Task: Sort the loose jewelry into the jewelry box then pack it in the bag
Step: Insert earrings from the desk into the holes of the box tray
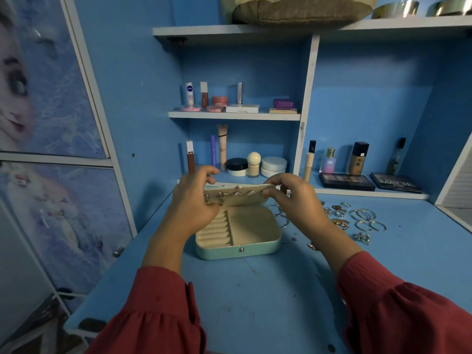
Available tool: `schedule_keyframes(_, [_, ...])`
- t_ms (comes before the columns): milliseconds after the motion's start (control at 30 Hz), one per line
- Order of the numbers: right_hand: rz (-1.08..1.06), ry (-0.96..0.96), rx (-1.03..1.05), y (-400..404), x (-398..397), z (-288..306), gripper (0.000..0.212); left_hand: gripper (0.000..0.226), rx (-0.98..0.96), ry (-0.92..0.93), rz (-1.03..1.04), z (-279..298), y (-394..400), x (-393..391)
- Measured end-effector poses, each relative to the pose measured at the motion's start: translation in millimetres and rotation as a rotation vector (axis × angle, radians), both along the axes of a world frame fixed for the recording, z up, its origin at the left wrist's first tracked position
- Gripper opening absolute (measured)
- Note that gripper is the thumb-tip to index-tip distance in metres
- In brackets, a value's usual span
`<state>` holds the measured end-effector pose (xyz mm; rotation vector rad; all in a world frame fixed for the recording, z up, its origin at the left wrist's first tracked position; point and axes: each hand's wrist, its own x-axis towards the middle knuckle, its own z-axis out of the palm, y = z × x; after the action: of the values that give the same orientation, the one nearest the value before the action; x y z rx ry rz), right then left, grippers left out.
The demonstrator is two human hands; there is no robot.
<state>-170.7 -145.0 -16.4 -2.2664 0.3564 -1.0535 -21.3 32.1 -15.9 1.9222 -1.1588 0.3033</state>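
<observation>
Both hands point(194, 198) curled on lid point(237, 196)

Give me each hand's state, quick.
Left hand: grips the left end of the earring panel.
Right hand: pinches the panel's right end above the open jewelry box.

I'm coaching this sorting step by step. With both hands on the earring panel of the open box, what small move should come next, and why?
Probably finish seating the earring under the right hand in the panel, steadied by the left hand, then reach right for another piece. The loose jewelry lies on the desk, and the box compartments look empty.
</observation>
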Motion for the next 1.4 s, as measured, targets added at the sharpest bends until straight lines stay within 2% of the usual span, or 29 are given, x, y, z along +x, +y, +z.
schedule_keyframes(200, [0.070, 0.011, 0.213, -5, -5, 1, 0.026, 0.036, -0.099, 0.350, 0.043, -5, 2, 15])
schedule_keyframes(367, [0.030, 0.079, 0.262, -14, -14, 6, 0.014, 0.019, -0.264, 0.592, -0.020, -10, -1, 21])
schedule_keyframes(467, [-0.014, 0.240, 0.272, -24, -27, 9, 0.003, 0.015, -0.281, 0.610, -0.013, -16, -5, 25])
schedule_keyframes(633, [-0.001, 0.600, 0.231, -35, -46, 15, 0.006, 0.016, -0.251, 0.595, 0.035, -24, -14, 25])
schedule_keyframes(767, [0.012, 0.750, 0.175, -40, -55, 22, 0.003, 0.011, -0.263, 0.598, 0.038, -26, -18, 26])
schedule_keyframes(867, [-0.025, 0.872, 0.125, -41, -59, 27, 0.010, 0.013, -0.268, 0.575, 0.053, -28, -21, 28])
schedule_keyframes(967, [-0.072, 0.951, 0.105, -42, -60, 30, 0.013, 0.013, -0.259, 0.561, 0.066, -29, -23, 30])
schedule_keyframes(1033, [-0.090, 1.012, 0.079, -41, -61, 32, 0.003, 0.013, -0.258, 0.558, 0.070, -29, -24, 29])
schedule_keyframes(1133, [-0.088, 1.090, 0.011, -37, -58, 32, 0.011, 0.012, -0.261, 0.564, 0.069, -30, -24, 30])
schedule_keyframes(1400, [-0.078, 1.088, -0.091, -27, -49, 28, 0.014, 0.012, -0.245, 0.561, 0.080, -31, -25, 32])
